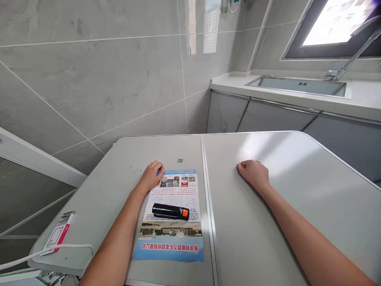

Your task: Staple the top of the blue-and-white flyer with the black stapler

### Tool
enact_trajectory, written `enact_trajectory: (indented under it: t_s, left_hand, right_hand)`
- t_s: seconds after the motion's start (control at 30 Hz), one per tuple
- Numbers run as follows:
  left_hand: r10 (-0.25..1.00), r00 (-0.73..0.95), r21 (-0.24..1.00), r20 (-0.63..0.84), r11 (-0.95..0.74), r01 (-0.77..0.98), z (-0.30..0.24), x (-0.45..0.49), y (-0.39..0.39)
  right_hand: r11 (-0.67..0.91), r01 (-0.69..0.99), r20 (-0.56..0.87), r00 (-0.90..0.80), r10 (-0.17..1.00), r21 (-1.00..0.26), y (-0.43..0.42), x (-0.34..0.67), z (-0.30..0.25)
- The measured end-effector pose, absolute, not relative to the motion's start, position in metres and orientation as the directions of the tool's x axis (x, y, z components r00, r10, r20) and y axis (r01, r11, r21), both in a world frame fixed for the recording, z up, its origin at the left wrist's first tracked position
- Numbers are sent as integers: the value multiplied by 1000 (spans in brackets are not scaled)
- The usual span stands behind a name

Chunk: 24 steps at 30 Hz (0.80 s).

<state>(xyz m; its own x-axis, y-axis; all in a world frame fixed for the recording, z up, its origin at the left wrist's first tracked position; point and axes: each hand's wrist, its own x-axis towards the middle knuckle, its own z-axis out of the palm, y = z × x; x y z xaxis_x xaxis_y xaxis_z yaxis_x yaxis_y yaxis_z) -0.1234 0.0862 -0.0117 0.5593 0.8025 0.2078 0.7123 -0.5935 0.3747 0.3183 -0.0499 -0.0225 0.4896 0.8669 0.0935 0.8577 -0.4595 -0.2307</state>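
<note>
My left hand point(152, 174) rests with curled fingers at the far left corner of a printed leaflet point(172, 240), touching or overlapping its edge. Nothing shows in its fingers. Across the leaflet lies a black stapler point(170, 211) with an orange part at its right end, apart from both hands. Short staple strips point(180, 160) sit on the table just beyond the leaflet, and several tiny loose bits, probably staples, are scattered left of my left hand. On the right half of the table, my right hand point(254, 173) is closed in a fist, with no object visible in it.
The pale folding table point(238, 238) has a metal seam down its middle. A red and white card pack point(59, 232) lies at the left edge near a white cable point(44, 251). Beyond are a tiled wall, a counter with a sink point(297, 85) and a tap point(354, 55).
</note>
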Motion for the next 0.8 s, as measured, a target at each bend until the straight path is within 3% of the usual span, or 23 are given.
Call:
enact_trajectory:
  t_s: [0.27, 0.37, 0.53, 0.67, 0.8]
  left_hand:
    - [794, 574, 380, 202, -603, 701, -10, -125, 87]
    - [784, 579, 330, 223, -620, 712, -8, -123, 84]
    - [736, 634, 237, 239, -677, 697, -1, -111, 75]
    - [718, 670, 248, 188, -695, 675, -2, -102, 71]
    - [729, 667, 272, 156, -681, 680, -8, -102, 72]
  right_hand:
    - [-437, 867, 97, 469, 878, -239, -51, 315, -20]
    - [-388, 881, 101, 427, 899, -272, -51, 307, -17]
    - [-183, 883, 173, 280, 944, -431, -62, 261, -4]
    - [102, 845, 203, 8, 979, -525, -83, 208, 7]
    - [9, 746, 36, 20, 999, -666, -104, 167, 12]
